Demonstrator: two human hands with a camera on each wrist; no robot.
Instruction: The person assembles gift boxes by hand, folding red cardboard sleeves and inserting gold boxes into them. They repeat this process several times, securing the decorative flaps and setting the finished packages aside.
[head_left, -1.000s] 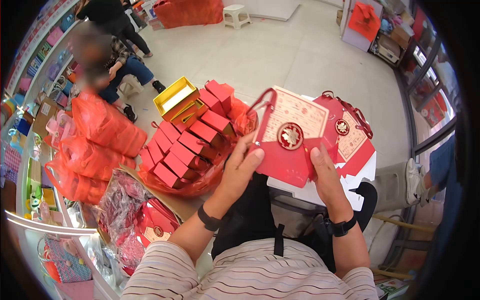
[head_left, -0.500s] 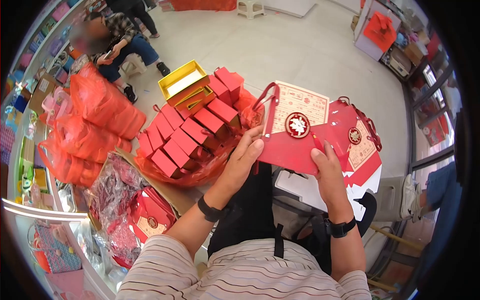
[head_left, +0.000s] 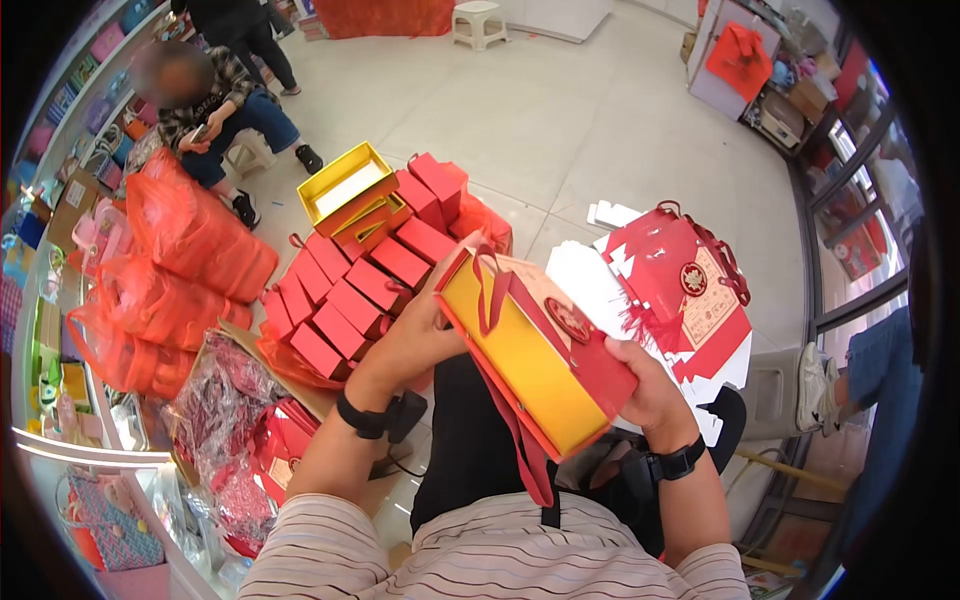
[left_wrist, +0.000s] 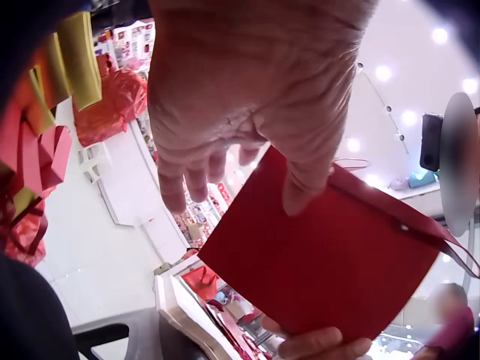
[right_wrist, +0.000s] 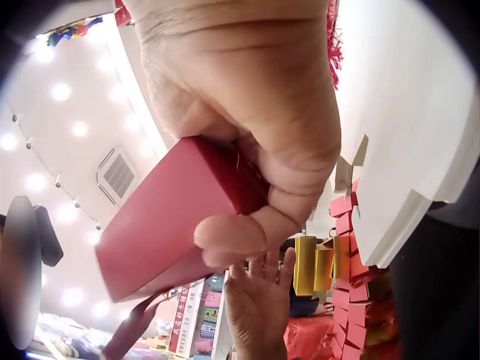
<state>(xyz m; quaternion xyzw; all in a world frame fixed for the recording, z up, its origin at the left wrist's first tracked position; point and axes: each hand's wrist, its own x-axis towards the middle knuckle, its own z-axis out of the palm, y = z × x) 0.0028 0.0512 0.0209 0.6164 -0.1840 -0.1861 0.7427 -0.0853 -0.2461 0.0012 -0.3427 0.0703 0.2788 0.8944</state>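
Note:
A red gift box (head_left: 530, 350) with a yellow side, ribbon handles and a round emblem is held up over the lap. My right hand (head_left: 652, 385) grips its right end, thumb on top; the right wrist view shows the fingers bent round the red box (right_wrist: 169, 217). At the other end is my left hand (head_left: 418, 335), its thumb against the red face in the left wrist view, where its fingers (left_wrist: 174, 196) reach out straight. To the right lie flat red gift boxes (head_left: 690, 320) with matching emblems.
Rows of red boxes (head_left: 345, 305) sit on red plastic, with an open yellow box (head_left: 348, 190) on top. Tied red bags (head_left: 195, 235) and a wrapped bundle (head_left: 220, 440) stand left. A seated person (head_left: 215, 125) is beyond. White card (head_left: 585, 280) lies on the right.
The gift box, seen flat with its emblem facing up, now shows depth, tilted with its yellow side towards me. My left hand has moved left; the right has stayed on its end.

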